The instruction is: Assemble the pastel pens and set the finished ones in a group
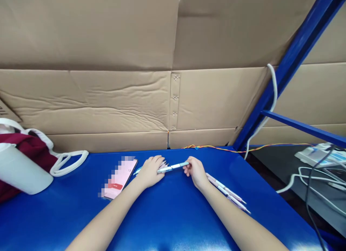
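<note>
"Blue-and-white pen (173,167): where is it held?"

"Between the two hands, above the blue tabletop (167,211). Its far end is pinched by the right hand (195,171), whose thumb and fingers are closed around it. Its other end is laid across the fingers of the left hand (151,171)."

"And how is the left hand set?"

"Palm down, with the fingers curved and partly spread over several covered pens (164,164). Whether these are gripped or merely covered cannot be told, as most of their length is hidden."

"Why might the pen be pinched so near its end?"

"Probably so that most of the barrel is left exposed and it can be kept apart from the covered ones, which seem to be steadied by the left palm."

"What of the loose pens (229,192)?"

"They are laid roughly parallel, just beside the right wrist on its outer side, perhaps so that they are kept separate from those under the left hand."

"Is anything in the way?"

"Left of the left hand, sideways room is limited by a smartphone (122,179); farther left, a white cylindrical container (25,170) and a white strap (69,172) are seen. Beyond both hands, reach is blocked by a cardboard wall (124,103)."
</note>
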Action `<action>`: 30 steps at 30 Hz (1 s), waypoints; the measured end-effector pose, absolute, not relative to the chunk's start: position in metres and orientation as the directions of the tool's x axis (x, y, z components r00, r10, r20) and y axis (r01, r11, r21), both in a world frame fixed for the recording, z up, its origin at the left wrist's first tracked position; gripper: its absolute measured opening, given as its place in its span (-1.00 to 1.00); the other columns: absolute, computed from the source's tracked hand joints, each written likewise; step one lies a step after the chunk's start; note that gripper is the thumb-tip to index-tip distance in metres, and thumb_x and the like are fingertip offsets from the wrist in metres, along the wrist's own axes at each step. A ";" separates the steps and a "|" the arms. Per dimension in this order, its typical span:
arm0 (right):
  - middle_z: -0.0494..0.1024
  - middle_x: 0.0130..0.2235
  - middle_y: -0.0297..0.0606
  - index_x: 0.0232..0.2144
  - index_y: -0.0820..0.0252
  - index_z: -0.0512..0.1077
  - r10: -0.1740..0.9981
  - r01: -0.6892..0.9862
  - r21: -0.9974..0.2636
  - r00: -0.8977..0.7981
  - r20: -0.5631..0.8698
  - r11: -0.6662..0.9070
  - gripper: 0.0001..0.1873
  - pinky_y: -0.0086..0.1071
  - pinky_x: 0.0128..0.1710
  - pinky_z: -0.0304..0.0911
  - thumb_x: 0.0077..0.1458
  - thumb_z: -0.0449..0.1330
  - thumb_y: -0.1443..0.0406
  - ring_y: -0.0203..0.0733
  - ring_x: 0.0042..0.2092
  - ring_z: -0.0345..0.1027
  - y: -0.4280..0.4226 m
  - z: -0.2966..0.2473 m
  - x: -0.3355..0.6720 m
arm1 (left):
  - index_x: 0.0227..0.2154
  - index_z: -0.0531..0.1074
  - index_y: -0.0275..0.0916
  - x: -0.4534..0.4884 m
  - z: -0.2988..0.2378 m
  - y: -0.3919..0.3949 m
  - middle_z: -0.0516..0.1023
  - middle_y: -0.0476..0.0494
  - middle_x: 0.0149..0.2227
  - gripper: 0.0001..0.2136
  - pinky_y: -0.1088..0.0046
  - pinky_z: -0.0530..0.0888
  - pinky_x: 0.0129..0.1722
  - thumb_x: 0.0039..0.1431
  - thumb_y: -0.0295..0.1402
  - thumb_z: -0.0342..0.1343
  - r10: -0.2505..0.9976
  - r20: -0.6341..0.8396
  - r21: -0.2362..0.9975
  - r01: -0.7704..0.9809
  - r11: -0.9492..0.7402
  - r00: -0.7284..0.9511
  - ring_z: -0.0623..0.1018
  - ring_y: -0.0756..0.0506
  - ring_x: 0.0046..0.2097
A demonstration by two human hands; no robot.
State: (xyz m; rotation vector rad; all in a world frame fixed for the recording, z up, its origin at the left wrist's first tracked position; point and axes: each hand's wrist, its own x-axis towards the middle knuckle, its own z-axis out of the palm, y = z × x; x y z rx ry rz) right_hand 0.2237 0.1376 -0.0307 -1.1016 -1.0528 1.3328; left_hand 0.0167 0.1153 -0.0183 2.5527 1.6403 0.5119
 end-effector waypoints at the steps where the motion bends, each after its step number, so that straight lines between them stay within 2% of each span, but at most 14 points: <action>1: 0.36 -0.67 -0.37 -0.66 0.15 0.18 0.998 -0.173 -0.983 -0.022 -0.052 -0.055 -0.85 -0.52 -0.76 0.02 -0.18 0.02 0.22 -0.36 -0.68 0.18 0.138 -0.031 0.224 | 0.08 0.28 -0.25 0.016 -0.017 0.119 0.32 -0.26 0.14 -0.55 0.17 0.28 0.10 0.11 -0.27 0.06 0.887 0.244 0.230 0.865 -0.446 0.392 0.32 -0.23 0.13; 3: 0.38 -0.67 -0.35 -0.65 0.16 0.20 0.997 -0.145 -0.987 -0.052 -0.059 -0.066 -0.85 -0.52 -0.76 0.03 -0.19 0.03 0.22 -0.35 -0.68 0.19 0.139 -0.031 0.223 | 0.08 0.28 -0.27 0.011 -0.011 0.120 0.33 -0.28 0.14 -0.46 0.16 0.23 0.15 0.05 -0.15 0.13 0.871 0.245 0.230 0.847 -0.479 0.425 0.30 -0.25 0.16; 5: 0.39 -0.65 -0.36 -0.64 0.17 0.21 0.995 -0.123 -0.990 -0.079 -0.056 -0.066 -0.85 -0.53 -0.76 0.05 -0.18 0.02 0.22 -0.36 -0.68 0.21 0.138 -0.030 0.223 | 0.14 0.20 -0.26 0.003 -0.004 0.112 0.27 -0.30 0.18 -0.29 0.11 0.18 0.18 -0.06 -0.05 0.22 0.858 0.269 0.233 0.835 -0.498 0.437 0.24 -0.29 0.20; 7: 0.39 -0.65 -0.37 -0.63 0.17 0.21 0.994 -0.100 -0.993 -0.101 -0.052 -0.062 -0.85 -0.54 -0.75 0.05 -0.18 0.01 0.22 -0.37 -0.68 0.21 0.137 -0.029 0.221 | 0.19 0.13 -0.22 -0.001 0.002 0.098 0.23 -0.30 0.21 -0.09 0.03 0.19 0.17 -0.25 0.02 0.31 0.851 0.296 0.269 0.817 -0.510 0.433 0.20 -0.34 0.22; 8: 0.39 -0.65 -0.37 -0.63 0.17 0.21 0.992 -0.087 -0.994 -0.115 -0.051 -0.061 -0.85 -0.54 -0.76 0.04 -0.18 0.00 0.22 -0.38 -0.68 0.21 0.136 -0.028 0.220 | 0.19 0.11 -0.21 -0.001 0.005 0.091 0.23 -0.29 0.20 -0.06 0.04 0.23 0.15 -0.28 0.03 0.31 0.850 0.306 0.308 0.800 -0.515 0.429 0.23 -0.34 0.20; 9: 0.39 -0.65 -0.37 -0.62 0.17 0.21 0.990 -0.072 -0.996 -0.133 -0.050 -0.060 -0.85 -0.55 -0.76 0.03 -0.18 0.00 0.21 -0.38 -0.68 0.21 0.135 -0.027 0.218 | 0.19 0.11 -0.20 0.002 0.005 0.083 0.25 -0.28 0.19 -0.12 0.08 0.26 0.14 -0.20 0.02 0.28 0.847 0.316 0.347 0.779 -0.522 0.427 0.27 -0.31 0.19; 11: 0.40 -0.64 -0.38 -0.60 0.17 0.22 0.982 -0.034 -0.998 -0.182 -0.044 -0.052 -0.85 -0.55 -0.77 0.03 -0.17 0.00 0.21 -0.37 -0.68 0.21 0.130 -0.026 0.214 | 0.15 0.16 -0.22 0.014 0.003 0.071 0.33 -0.28 0.14 -0.40 0.16 0.31 0.12 0.08 -0.11 0.12 0.852 0.367 0.401 0.762 -0.508 0.374 0.33 -0.23 0.16; 12: 0.40 -0.63 -0.38 -0.60 0.17 0.23 0.977 -0.012 -0.999 -0.211 -0.041 -0.044 -0.85 -0.54 -0.77 0.03 -0.17 0.00 0.20 -0.37 -0.68 0.22 0.128 -0.027 0.211 | 0.11 0.21 -0.22 0.022 -0.001 0.066 0.39 -0.26 0.09 -0.53 0.20 0.36 0.08 0.16 -0.19 0.04 0.852 0.392 0.406 0.766 -0.499 0.347 0.40 -0.19 0.10; 15: 0.41 -0.61 -0.38 -0.60 0.17 0.25 0.959 0.077 -0.997 -0.282 -0.024 -0.002 -0.84 -0.54 -0.75 0.02 -0.13 0.00 0.20 -0.37 -0.66 0.23 0.119 -0.029 0.207 | 0.02 0.29 -0.22 0.041 -0.012 0.060 0.49 -0.22 -0.04 -0.70 0.28 0.44 -0.06 0.27 -0.33 -0.13 0.857 0.337 0.343 0.797 -0.497 0.389 0.50 -0.15 -0.04; 17: 0.42 -0.60 -0.38 -0.61 0.18 0.26 0.949 0.146 -0.988 -0.316 -0.007 0.041 -0.81 -0.54 -0.71 0.03 -0.08 0.01 0.22 -0.39 -0.65 0.21 0.116 -0.031 0.208 | -0.07 0.35 -0.20 0.044 -0.017 0.060 0.54 -0.16 -0.17 -0.73 0.33 0.47 -0.18 0.29 -0.34 -0.19 0.872 0.271 0.324 0.814 -0.481 0.407 0.54 -0.13 -0.16; 19: 0.42 -0.58 -0.39 -0.61 0.19 0.29 0.934 0.213 -0.973 -0.357 0.010 0.092 -0.77 -0.53 -0.64 0.07 -0.01 0.02 0.22 -0.41 -0.63 0.20 0.114 -0.030 0.210 | -0.13 0.38 -0.20 0.040 -0.020 0.061 0.54 -0.15 -0.23 -0.74 0.34 0.45 -0.24 0.31 -0.33 -0.21 0.879 0.246 0.289 0.834 -0.470 0.410 0.53 -0.13 -0.20; 22: 0.42 -0.55 -0.39 -0.58 0.20 0.38 0.895 0.297 -0.938 -0.446 0.031 0.180 -0.78 -0.49 -0.51 0.15 0.03 0.06 0.25 -0.38 -0.56 0.23 0.113 -0.022 0.216 | -0.16 0.40 -0.22 0.030 -0.019 0.061 0.53 -0.18 -0.21 -0.74 0.31 0.42 -0.20 0.30 -0.32 -0.19 0.872 0.264 0.213 0.857 -0.470 0.412 0.49 -0.17 -0.15; 25: 0.47 -0.44 -0.34 -0.53 0.18 0.46 0.848 0.357 -0.885 -0.526 0.073 0.298 -0.84 -0.43 -0.32 0.21 0.03 0.13 0.30 -0.29 -0.40 0.32 0.112 -0.014 0.219 | -0.19 0.42 -0.22 0.022 -0.018 0.061 0.52 -0.17 -0.22 -0.75 0.30 0.40 -0.18 0.28 -0.33 -0.16 0.855 0.267 0.154 0.856 -0.494 0.445 0.46 -0.18 -0.15; 30: 0.50 -0.29 -0.21 -0.33 0.18 0.50 0.716 0.488 -0.608 -0.668 0.201 0.626 -0.79 -0.34 -0.16 0.23 0.17 0.05 0.33 -0.19 -0.23 0.36 0.110 -0.014 0.219 | -0.16 0.42 -0.22 0.021 -0.017 0.065 0.49 -0.16 -0.22 -0.78 0.32 0.40 -0.19 0.25 -0.34 -0.08 0.835 0.249 0.124 0.839 -0.530 0.491 0.46 -0.16 -0.18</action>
